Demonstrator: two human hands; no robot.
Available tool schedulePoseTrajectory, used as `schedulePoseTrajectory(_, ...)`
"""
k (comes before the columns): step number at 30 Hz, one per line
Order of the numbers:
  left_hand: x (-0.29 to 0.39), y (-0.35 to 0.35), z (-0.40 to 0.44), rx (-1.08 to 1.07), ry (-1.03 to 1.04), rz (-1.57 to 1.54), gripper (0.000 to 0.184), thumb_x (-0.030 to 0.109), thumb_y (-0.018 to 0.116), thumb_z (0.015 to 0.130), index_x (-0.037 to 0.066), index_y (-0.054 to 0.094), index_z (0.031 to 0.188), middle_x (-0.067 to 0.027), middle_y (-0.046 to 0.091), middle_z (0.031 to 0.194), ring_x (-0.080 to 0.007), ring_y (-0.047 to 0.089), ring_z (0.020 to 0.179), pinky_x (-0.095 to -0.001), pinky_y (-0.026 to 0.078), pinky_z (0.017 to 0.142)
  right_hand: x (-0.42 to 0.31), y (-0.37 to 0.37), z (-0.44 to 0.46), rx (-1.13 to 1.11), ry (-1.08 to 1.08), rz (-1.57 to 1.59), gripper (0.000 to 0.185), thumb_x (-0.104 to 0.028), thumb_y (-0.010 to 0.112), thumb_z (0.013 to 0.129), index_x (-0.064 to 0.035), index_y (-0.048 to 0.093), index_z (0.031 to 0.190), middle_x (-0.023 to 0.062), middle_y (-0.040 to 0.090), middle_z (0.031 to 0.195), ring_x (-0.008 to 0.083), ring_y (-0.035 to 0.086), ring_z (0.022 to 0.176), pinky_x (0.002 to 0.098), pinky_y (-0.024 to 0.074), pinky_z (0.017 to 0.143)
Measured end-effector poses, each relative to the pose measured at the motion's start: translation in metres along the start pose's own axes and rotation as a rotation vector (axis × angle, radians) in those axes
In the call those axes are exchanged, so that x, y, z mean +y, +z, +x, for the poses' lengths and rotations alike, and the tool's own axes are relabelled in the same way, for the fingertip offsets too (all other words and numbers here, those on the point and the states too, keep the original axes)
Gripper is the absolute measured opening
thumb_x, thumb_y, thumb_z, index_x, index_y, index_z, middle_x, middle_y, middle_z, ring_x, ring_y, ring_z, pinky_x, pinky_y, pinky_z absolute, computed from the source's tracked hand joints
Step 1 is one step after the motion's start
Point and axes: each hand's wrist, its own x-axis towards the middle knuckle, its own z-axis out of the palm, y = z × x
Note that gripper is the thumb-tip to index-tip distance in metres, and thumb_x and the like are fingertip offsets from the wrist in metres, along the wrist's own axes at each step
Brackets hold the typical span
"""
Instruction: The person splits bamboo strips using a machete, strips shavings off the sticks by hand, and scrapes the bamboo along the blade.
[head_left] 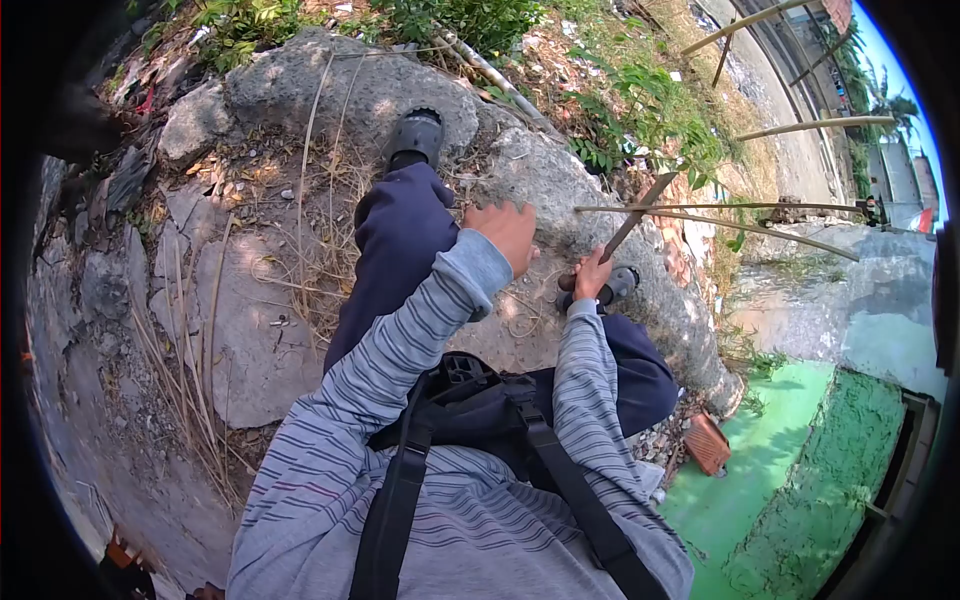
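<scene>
My right hand (592, 274) is wrapped round the handle of a machete (640, 215), whose dark blade points up and to the right. The blade crosses in front of thin bamboo strips (720, 210) that stretch off to the right. My left hand (503, 236) is beside it with its back towards me and the fingers curled under. What those fingers hold, if anything, is hidden. Below both hands lies a loose coil of pale strips (520, 318) on the ground, between my dark shoes (417, 136).
A broken concrete slab (545, 180) curves round my feet. Long dry strips (190, 350) lie on the left. Leafy plants (660, 110) and bamboo poles (815, 127) stand ahead and right. A reddish brick (707, 445) sits by a green painted surface (760, 470).
</scene>
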Motion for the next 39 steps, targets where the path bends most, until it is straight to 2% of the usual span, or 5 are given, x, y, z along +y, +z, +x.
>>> schedulePoseTrajectory(16, -0.001, 0.001, 0.004, -0.084, 0.006, -0.031, 0.052, 0.043, 0.068, 0.093, 0.003, 0.054, 0.122, -0.0200, 0.068, 0.111, -0.0399, 0.067, 0.107, -0.0538, 0.052, 0.088, -0.276, -0.058, -0.008, 0.136, -0.472, 0.244, 0.039, -0.043, 0.054, 0.104, -0.0045, 0.048, 0.099, -0.0004, 0.041, 0.064, 0.0087, 0.038, 0.046, 0.0266, 0.0342, 0.040)
schedulePoseTrajectory(20, -0.002, 0.000, -0.001, -0.030, 0.019, -0.031, 0.047, 0.041, 0.066, 0.095, 0.004, 0.052, 0.119, -0.0200, 0.066, 0.109, -0.0400, 0.066, 0.105, -0.0543, 0.052, 0.086, -0.220, -0.042, -0.003, 0.161, -0.345, 0.167, 0.035, -0.040, 0.051, 0.105, -0.0055, 0.046, 0.097, 0.0002, 0.041, 0.062, 0.0095, 0.038, 0.044, 0.0270, 0.0344, 0.039)
schedulePoseTrajectory(25, 0.001, 0.002, -0.002, -0.019, -0.009, -0.032, 0.046, 0.039, 0.066, 0.094, 0.005, 0.052, 0.120, -0.0190, 0.066, 0.110, -0.0397, 0.066, 0.105, -0.0556, 0.051, 0.087, 0.039, -0.025, 0.038, 0.092, -0.198, -0.342, 0.031, -0.039, 0.055, 0.104, -0.0075, 0.052, 0.101, 0.0032, 0.052, 0.060, 0.0134, 0.049, 0.042, 0.0306, 0.0397, 0.037)
schedulePoseTrajectory(31, 0.001, -0.003, -0.001, -0.084, 0.001, -0.059, 0.048, 0.040, 0.066, 0.094, 0.006, 0.052, 0.124, -0.0188, 0.066, 0.112, -0.0398, 0.066, 0.106, -0.0554, 0.051, 0.089, -0.046, -0.032, 0.031, 0.110, -0.052, -0.316, 0.037, -0.039, 0.059, 0.101, -0.0032, 0.058, 0.093, 0.0044, 0.055, 0.062, 0.0148, 0.053, 0.045, 0.0333, 0.0414, 0.040)
schedulePoseTrajectory(39, 0.004, 0.006, 0.003, -0.104, 0.025, -0.039, 0.049, 0.042, 0.064, 0.096, 0.005, 0.051, 0.126, -0.0188, 0.066, 0.108, -0.0395, 0.067, 0.105, -0.0538, 0.052, 0.086, -0.221, -0.045, 0.026, 0.127, -0.489, 0.126, 0.038, -0.041, 0.050, 0.107, -0.0034, 0.049, 0.101, -0.0004, 0.042, 0.062, 0.0084, 0.040, 0.046, 0.0264, 0.0355, 0.040)
